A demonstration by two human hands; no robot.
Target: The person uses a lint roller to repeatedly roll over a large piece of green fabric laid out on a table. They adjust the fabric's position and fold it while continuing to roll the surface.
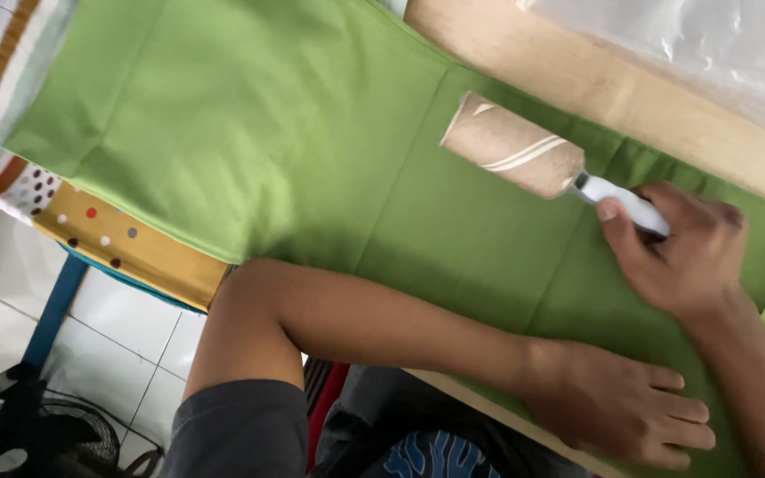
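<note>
Two hands on the green cloth [312, 150]: right hand [679, 252] grips a lint roller [515, 150] by its white handle, left hand [622, 412] pressed flat, fingers spread, nearer its lower edge.

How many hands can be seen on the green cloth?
2. The right hand holds the lint roller by its white handle. The left hand lies flat on the green cloth, near its lower edge.
</note>
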